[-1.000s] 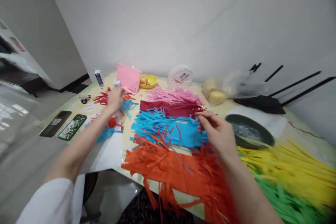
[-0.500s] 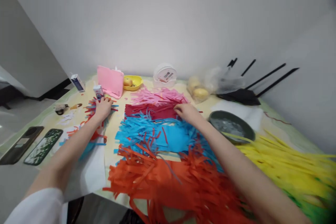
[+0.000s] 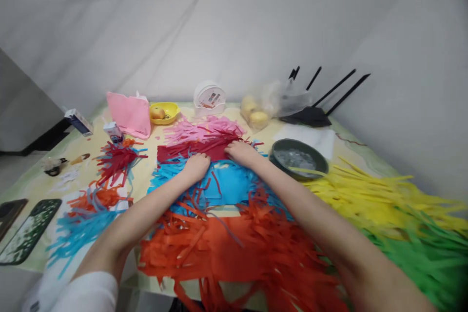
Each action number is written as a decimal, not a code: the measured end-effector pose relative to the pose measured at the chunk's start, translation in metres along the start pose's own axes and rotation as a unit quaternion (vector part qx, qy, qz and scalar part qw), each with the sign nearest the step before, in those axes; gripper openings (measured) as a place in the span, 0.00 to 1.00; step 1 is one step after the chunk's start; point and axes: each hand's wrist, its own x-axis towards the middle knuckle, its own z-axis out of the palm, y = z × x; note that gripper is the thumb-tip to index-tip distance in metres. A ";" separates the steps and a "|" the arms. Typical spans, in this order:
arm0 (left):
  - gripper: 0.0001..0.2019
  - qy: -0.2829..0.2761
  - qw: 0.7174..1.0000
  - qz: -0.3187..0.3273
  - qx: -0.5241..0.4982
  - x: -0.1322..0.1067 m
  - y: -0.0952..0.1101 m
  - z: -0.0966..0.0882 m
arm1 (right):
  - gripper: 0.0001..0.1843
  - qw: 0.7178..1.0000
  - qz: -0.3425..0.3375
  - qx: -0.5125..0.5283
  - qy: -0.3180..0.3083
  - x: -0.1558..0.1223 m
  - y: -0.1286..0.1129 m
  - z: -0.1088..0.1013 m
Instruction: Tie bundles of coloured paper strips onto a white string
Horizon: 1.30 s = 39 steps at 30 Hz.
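Observation:
A dark red fringed sheet (image 3: pixel 174 152) lies in the middle of the table, its narrow strips along the far side. My right hand (image 3: pixel 239 152) is closed at its right end, fingers curled down onto it. Near its front edge, my left hand (image 3: pixel 197 165) is also closed, fingertips pressed on the red material. Both palms face down, so the fingertips are partly hidden. In front lies a blue fringed sheet (image 3: pixel 228 186), and nearer to me an orange-red one (image 3: pixel 234 248). Pink fringe (image 3: pixel 199 129) lies behind the red sheet.
Small dark red, orange and blue bundles (image 3: pixel 119 158) lie at left, near two phones (image 3: pixel 31 231). A dark green bowl (image 3: pixel 300 158) stands at right beside yellow (image 3: pixel 351 200) and green fringe (image 3: pixel 427 258). Along the back are a pink stand (image 3: pixel 129 114), yellow dish (image 3: pixel 171 109) and bagged fruit (image 3: pixel 258 119).
My left hand has moved right, from the small bundles at left to the front edge of the dark red sheet. My right hand stays at the sheet's right end. The view has shifted right.

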 end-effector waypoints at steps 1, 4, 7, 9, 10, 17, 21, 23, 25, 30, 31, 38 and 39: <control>0.14 -0.003 1.000 -0.002 -0.003 -0.001 -0.003 0.002 | 0.13 1.000 -0.005 0.003 0.003 -0.001 0.001 0.000; 0.13 -0.008 1.000 -0.015 -0.013 -0.002 -0.010 0.002 | 0.13 1.000 -0.016 0.019 0.013 -0.003 0.001 0.000; 0.13 -0.011 0.999 -0.026 -0.027 -0.001 -0.014 -0.001 | 0.13 0.999 -0.011 0.042 0.019 -0.003 0.001 0.000; 0.13 -0.014 0.999 -0.023 -0.037 0.000 -0.016 -0.003 | 0.13 0.998 -0.002 0.065 0.022 -0.002 0.002 0.000; 0.13 -0.017 0.999 -0.018 -0.042 0.001 -0.017 -0.004 | 0.13 0.997 0.004 0.079 0.024 -0.001 0.003 0.001; 0.10 -0.043 0.997 0.028 -0.063 0.003 -0.019 -0.013 | 0.12 0.981 0.044 0.185 0.036 0.006 0.011 0.000; 0.18 -0.034 0.997 0.022 -0.060 0.005 -0.018 -0.017 | 0.08 0.968 0.073 0.238 0.020 0.012 0.016 0.000; 0.22 -0.030 0.998 0.019 -0.058 0.007 -0.019 -0.019 | 0.07 0.962 0.080 0.260 0.005 0.015 0.017 0.000; 0.23 -0.030 0.998 0.018 -0.056 0.009 -0.019 -0.019 | 0.10 0.957 0.080 0.277 -0.009 0.017 0.018 0.000; 0.22 -0.027 0.998 0.001 -0.055 0.011 -0.020 -0.016 | 0.12 0.950 0.087 0.301 -0.015 0.021 0.017 0.002; 0.21 -0.024 0.998 -0.007 -0.056 0.012 -0.021 -0.015 | 0.12 0.948 0.091 0.303 -0.012 0.021 0.016 0.002; 0.13 0.028 0.997 -0.044 -0.063 0.020 -0.016 -0.022 | 0.08 0.936 0.098 0.338 0.023 0.020 0.016 0.001; 0.13 0.039 0.996 -0.046 -0.060 0.021 -0.014 -0.023 | 0.07 0.935 0.097 0.340 0.030 0.019 0.016 -0.001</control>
